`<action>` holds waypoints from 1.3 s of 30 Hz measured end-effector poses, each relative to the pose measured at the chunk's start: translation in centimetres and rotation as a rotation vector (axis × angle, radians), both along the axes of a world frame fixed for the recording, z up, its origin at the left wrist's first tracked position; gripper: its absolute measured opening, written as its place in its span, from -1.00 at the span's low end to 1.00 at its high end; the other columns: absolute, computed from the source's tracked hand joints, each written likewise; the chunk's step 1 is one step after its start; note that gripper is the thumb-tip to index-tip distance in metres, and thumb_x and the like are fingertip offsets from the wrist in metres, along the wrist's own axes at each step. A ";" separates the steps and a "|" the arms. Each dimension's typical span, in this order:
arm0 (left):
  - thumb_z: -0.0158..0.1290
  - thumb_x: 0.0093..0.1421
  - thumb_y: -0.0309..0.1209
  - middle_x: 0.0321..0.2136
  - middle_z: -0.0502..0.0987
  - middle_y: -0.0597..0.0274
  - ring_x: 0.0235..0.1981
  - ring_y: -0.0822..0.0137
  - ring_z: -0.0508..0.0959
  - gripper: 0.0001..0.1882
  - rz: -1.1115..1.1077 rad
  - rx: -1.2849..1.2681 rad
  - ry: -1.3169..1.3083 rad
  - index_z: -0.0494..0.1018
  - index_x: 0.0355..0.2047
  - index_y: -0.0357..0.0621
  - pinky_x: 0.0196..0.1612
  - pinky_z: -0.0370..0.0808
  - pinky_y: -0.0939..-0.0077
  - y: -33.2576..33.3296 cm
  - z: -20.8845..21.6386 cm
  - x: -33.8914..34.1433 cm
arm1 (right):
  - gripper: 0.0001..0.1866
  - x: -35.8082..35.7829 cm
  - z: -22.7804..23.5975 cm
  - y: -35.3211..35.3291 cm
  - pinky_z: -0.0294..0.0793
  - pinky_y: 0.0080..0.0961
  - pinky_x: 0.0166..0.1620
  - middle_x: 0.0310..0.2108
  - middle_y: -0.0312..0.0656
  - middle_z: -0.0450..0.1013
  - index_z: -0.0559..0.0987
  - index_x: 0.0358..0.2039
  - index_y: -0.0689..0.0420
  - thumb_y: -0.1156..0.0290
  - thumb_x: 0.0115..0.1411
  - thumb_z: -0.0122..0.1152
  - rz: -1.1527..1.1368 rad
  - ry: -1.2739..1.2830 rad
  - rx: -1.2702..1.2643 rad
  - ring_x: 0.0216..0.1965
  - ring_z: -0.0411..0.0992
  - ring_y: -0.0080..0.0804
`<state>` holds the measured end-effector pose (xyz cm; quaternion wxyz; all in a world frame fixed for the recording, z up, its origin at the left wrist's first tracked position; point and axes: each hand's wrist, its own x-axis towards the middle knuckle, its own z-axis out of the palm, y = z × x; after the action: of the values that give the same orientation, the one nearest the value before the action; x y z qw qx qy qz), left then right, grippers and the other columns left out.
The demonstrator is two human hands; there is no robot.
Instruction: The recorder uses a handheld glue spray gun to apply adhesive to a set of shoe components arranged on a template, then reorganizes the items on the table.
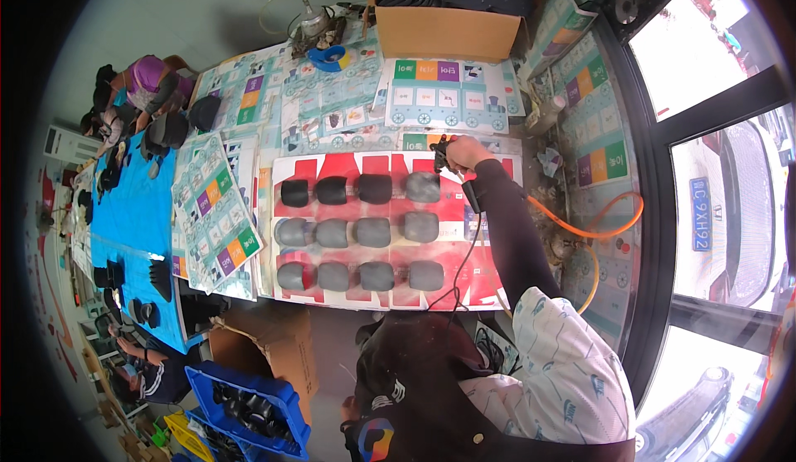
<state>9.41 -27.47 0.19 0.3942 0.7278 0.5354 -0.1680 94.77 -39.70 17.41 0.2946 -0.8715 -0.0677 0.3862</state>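
My right hand (469, 154), on an outstretched arm in a dark sleeve, is closed around a small spray gun (441, 155) at the far right of a red-and-white printed board (489, 284). On the board stand several curved, shell-like pieces in three rows. Some in the far row are black, such as this black piece (375, 188). Others look grey and dusty, like this grey piece (421, 227) and a lighter one (423, 187) closest to the gun. My left hand (350, 411) hangs low beside my dark apron, its fingers mostly hidden.
An orange hose (597, 232) loops on the right, by the window. A cardboard box (448, 35) of black pieces stands at the back, near a blue tape roll (328, 58). Blue crates (249, 379) sit lower left. Several people work around a blue table (133, 213).
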 end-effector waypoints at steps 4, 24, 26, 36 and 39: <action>-0.04 0.27 -0.30 -0.27 0.63 -0.19 -0.22 -0.21 0.61 -0.71 -0.081 0.060 -0.070 0.57 -0.22 -0.24 -0.10 0.54 0.01 0.2 0.5 -0.5 | -0.86 -0.5 0.3 0.3 0.29 -0.32 -0.58 -0.73 -0.11 0.43 0.52 -0.73 0.24 0.42 -0.20 0.13 0.013 0.057 0.016 -0.72 0.38 -0.25; 0.05 0.13 -0.37 -0.32 0.61 -0.09 -0.29 -0.17 0.60 -0.81 0.037 -0.042 -0.198 0.57 -0.31 -0.19 -0.19 0.56 0.03 0.4 -1.1 0.4 | -0.87 -2.2 2.0 -1.9 0.27 -0.32 -0.61 -0.70 -0.05 0.45 0.52 -0.66 0.28 0.46 -0.22 0.19 -0.008 0.091 0.070 -0.70 0.39 -0.28; 0.02 0.17 -0.35 -0.32 0.61 -0.10 -0.28 -0.18 0.59 -0.78 -0.009 -0.030 -0.356 0.57 -0.30 -0.21 -0.19 0.55 0.02 0.2 -1.4 0.4 | -0.86 -2.4 1.7 -1.5 0.29 -0.33 -0.60 -0.69 -0.05 0.45 0.52 -0.67 0.28 0.46 -0.22 0.20 -0.003 0.038 0.082 -0.69 0.40 -0.28; -0.09 0.31 -0.30 -0.30 0.60 -0.17 -0.21 -0.19 0.58 -0.71 -0.155 -0.066 -0.085 0.56 -0.27 -0.24 -0.10 0.50 0.04 1.5 1.3 0.3 | -0.74 -6.5 -0.6 -0.2 0.47 -0.30 -0.46 -0.56 0.02 0.56 0.64 -0.46 0.30 0.43 -0.19 0.25 0.128 -0.026 0.111 -0.56 0.55 -0.21; -0.10 0.32 -0.26 -0.30 0.61 -0.14 -0.21 -0.19 0.58 -0.67 -0.115 -0.092 -0.071 0.56 -0.30 -0.25 -0.11 0.50 0.04 2.7 1.0 -0.6 | -0.67 -9.0 0.2 0.8 0.55 -0.09 -0.08 -0.34 0.23 0.59 0.63 -0.36 0.34 0.32 -0.02 0.12 0.284 -0.160 -0.032 -0.20 0.59 0.15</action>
<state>8.81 -24.76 1.23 0.4355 0.7441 0.4700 -0.1891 85.78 -38.90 17.64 0.2168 -0.8857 -0.2071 0.3544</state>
